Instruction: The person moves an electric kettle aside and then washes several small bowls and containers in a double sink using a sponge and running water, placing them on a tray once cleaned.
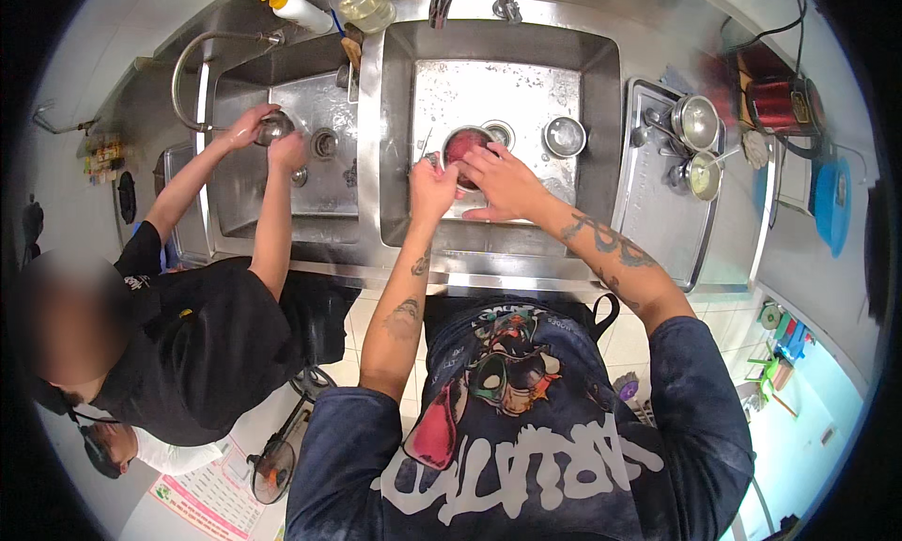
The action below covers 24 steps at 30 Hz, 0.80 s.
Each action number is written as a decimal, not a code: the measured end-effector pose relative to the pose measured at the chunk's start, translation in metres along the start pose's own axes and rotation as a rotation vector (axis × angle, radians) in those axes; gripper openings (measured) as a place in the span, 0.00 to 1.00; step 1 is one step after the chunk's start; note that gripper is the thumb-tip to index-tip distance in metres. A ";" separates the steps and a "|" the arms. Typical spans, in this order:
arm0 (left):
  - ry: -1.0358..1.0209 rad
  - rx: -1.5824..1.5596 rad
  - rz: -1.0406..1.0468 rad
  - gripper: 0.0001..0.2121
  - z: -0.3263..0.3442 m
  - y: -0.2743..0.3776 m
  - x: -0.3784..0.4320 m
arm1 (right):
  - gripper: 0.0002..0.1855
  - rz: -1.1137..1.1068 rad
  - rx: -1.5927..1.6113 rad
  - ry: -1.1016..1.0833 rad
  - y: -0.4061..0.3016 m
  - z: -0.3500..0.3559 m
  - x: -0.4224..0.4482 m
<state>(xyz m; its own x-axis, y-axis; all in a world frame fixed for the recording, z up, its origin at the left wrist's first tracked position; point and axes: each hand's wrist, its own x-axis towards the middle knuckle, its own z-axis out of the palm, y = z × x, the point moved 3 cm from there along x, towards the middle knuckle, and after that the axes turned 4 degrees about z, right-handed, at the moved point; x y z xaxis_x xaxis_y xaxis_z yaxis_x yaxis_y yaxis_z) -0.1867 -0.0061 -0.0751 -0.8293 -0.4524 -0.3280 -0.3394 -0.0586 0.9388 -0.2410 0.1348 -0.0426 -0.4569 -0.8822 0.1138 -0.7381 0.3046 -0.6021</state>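
A round metal bowl (pixel 466 145) with something dark red inside is held low over the right-hand sink basin (pixel 493 83). My left hand (pixel 433 188) grips its near left side. Over the near right rim lie the fingers of my right hand (pixel 502 183), its thumb spread away from the bowl. Whether those fingers hold anything inside is hidden. Whether the red is a scrubbing pad or the contents cannot be made out. A second metal bowl (pixel 564 137) sits on the basin floor to the right, past the drain (pixel 499 130).
At the left basin (pixel 310 188), a co-worker's hands (pixel 264 133) hold a metal bowl (pixel 275 128). A faucet (pixel 445 1) overhangs the back edge, near a soap bottle (pixel 366 6). Right of my basin, a metal tray (pixel 659 224) carries strainers (pixel 697 121) and ladles. A red pot (pixel 782 106) stands beyond.
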 end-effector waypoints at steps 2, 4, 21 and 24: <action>0.069 0.119 -0.036 0.04 -0.006 0.003 0.003 | 0.38 0.048 -0.256 -0.120 0.002 0.016 -0.002; 0.089 0.116 -0.035 0.04 -0.004 0.003 -0.004 | 0.39 0.158 -0.059 -0.306 -0.010 0.001 0.008; 0.068 -0.012 0.082 0.07 0.013 -0.009 -0.019 | 0.11 0.531 1.074 0.017 0.019 -0.045 -0.027; 0.038 -0.030 0.084 0.09 0.025 0.004 -0.023 | 0.09 0.541 0.827 0.317 0.026 -0.041 -0.024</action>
<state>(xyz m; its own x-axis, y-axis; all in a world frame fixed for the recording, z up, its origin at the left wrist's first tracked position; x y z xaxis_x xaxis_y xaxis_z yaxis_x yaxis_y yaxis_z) -0.1800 0.0260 -0.0664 -0.8369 -0.4898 -0.2442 -0.2555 -0.0449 0.9658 -0.2695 0.1781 -0.0288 -0.8239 -0.5295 -0.2022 0.1211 0.1841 -0.9754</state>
